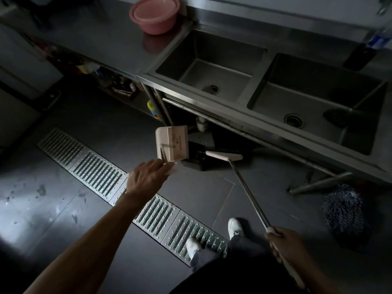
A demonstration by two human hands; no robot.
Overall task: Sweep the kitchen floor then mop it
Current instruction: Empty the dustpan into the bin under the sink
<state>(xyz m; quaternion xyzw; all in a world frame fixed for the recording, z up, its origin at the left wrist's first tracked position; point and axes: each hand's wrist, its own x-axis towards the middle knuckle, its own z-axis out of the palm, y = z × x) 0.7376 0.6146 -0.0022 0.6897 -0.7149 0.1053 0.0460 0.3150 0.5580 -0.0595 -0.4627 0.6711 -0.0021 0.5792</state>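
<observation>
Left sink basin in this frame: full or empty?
Empty. The left sink basin shows its bare steel bottom and its drain, with no dishes or standing water visible.

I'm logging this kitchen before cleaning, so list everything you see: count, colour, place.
Pink plastic basin: one, pink, on the steel counter, left of the sinks.
Stainless steel sink bowls: two, grey, side by side in the counter.
Slotted metal drain grate: one strip, silver, running diagonally across the dark floor.
White plastic dustpan: one, white, below the left sink bowl.
Long-handled broom: one, white head, black bristles, metal handle, head beside the dustpan.
Blue-and-white mop head: one, on the floor at right.
White shoes: two, at the grate.
Left hand: at the dustpan's handle, grip unclear.
Right hand: grips the broom's handle.
</observation>
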